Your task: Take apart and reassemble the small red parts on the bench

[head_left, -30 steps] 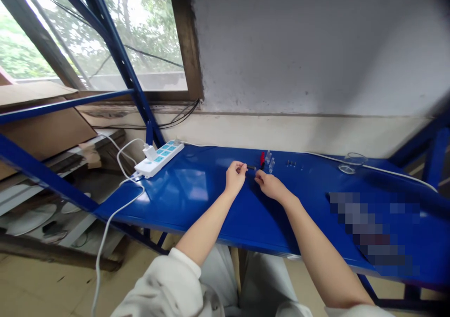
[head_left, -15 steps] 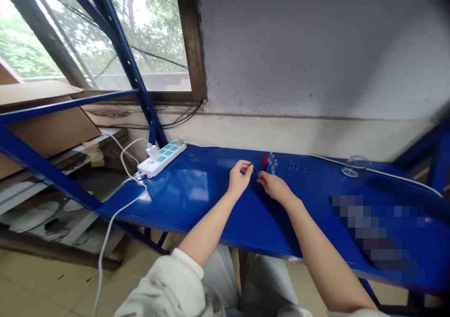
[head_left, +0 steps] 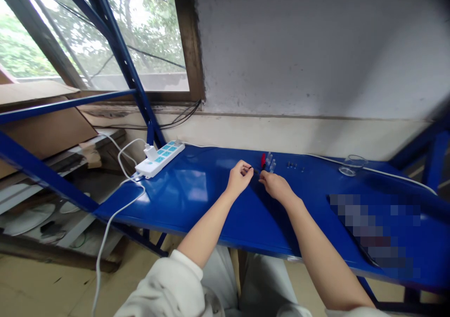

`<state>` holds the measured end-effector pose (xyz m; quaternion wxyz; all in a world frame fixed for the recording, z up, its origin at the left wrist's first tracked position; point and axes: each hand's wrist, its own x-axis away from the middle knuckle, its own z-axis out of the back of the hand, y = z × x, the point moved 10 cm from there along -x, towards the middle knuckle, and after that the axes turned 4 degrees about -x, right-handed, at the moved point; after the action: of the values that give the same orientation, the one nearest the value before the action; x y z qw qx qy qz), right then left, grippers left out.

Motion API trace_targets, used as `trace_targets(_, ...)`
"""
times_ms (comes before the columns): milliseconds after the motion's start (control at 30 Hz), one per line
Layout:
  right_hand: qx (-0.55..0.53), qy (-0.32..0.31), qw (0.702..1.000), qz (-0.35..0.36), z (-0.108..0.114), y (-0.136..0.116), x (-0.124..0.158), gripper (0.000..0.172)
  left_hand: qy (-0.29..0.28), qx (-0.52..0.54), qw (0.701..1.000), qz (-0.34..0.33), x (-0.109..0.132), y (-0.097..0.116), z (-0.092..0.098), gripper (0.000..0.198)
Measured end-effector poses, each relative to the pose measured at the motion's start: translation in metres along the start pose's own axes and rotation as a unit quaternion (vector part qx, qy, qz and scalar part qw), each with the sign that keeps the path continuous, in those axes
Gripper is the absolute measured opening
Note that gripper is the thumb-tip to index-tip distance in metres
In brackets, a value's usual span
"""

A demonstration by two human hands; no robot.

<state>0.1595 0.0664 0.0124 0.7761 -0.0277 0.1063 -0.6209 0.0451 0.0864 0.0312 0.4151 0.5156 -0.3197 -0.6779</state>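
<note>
My left hand (head_left: 238, 179) and my right hand (head_left: 276, 185) meet over the blue metal shelf (head_left: 197, 200), fingers pinched towards each other. Between them runs a thin dark piece (head_left: 253, 170), too small to name; the left fingertips pinch one end and the right fingertips close at the other. Just beyond the hands stand a small red part (head_left: 263, 159) and a few little clear parts (head_left: 270, 162). Some tiny dark bits (head_left: 294, 165) lie a little to the right of these.
A white power strip (head_left: 160, 158) with turquoise sockets sits at the shelf's left end, its white cable (head_left: 108, 223) dropping to the floor. A clear round dish (head_left: 349, 165) and a thin white cord (head_left: 393, 175) lie at the back right. Blue frame bars (head_left: 119, 55) cross the window.
The hands have closed in on each other slightly around the thin dark piece. The view has shifted a little; nothing on the shelf has moved.
</note>
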Motion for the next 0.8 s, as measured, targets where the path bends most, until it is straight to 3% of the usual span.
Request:
trace_targets(333,0.001,0.0,1.0,0.007,0.004,-0.003,0.001,0.011,-0.05,0.012,0.999,0.003,-0.002,-0.005,-0.005,0.009)
trace_targets(533,-0.045,0.007,0.999,0.013,0.006,-0.002,0.0,0.007,-0.128,-0.02,0.992,0.01,0.001,-0.013,-0.018,0.01)
trace_targets(800,-0.098,0.052,0.993,0.038,0.013,-0.011,0.0,0.019,-0.15,0.062,0.986,0.034,0.0,-0.01,-0.023,0.02)
